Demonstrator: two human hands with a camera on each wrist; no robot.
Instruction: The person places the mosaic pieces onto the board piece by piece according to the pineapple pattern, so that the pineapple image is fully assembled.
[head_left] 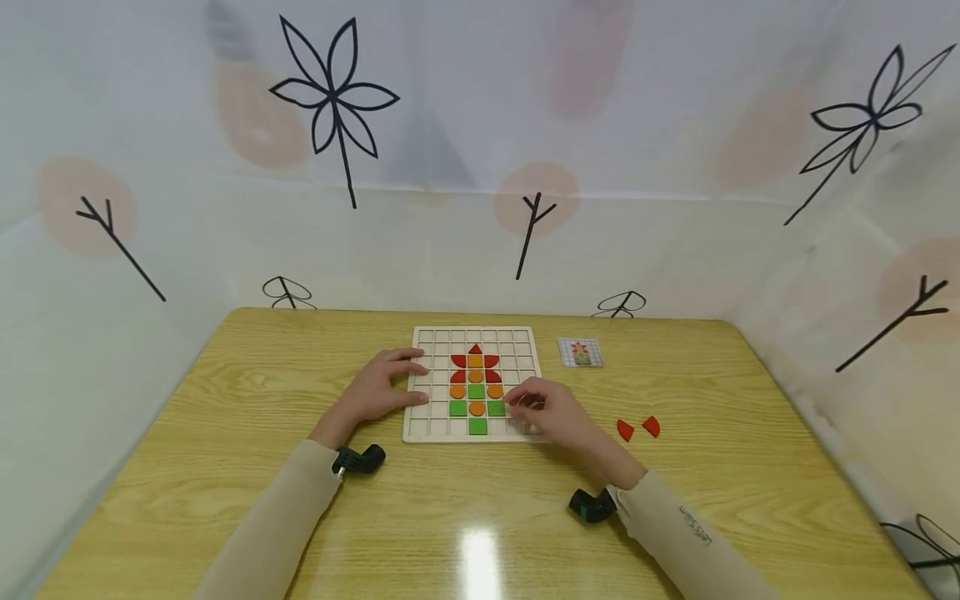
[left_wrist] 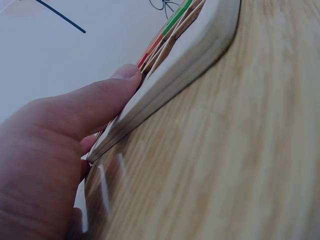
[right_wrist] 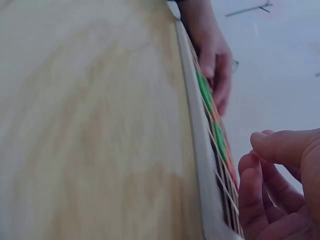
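A pale gridded board (head_left: 438,425) lies on the table, with red, orange and green flat pieces laid in its cells, among them a green square (head_left: 477,426). My left hand (head_left: 381,386) rests at the board's left edge. Its thumb (left_wrist: 112,95) touches the rim, and the other fingers are spread along that side. Over the board's right part is my right hand (head_left: 553,410), fingers loosely bent, fingertips beside the right green square (head_left: 496,408). In the right wrist view, thumb and fingertips (right_wrist: 257,140) come close together; no piece shows between them.
Right of the board, two red quarter-circle pieces (head_left: 626,430) lie on the wooden table (head_left: 675,500). A small picture card (head_left: 580,352) with a similar pattern lies behind them, near the back edge. A patterned white cloth (head_left: 450,250) stands behind the table.
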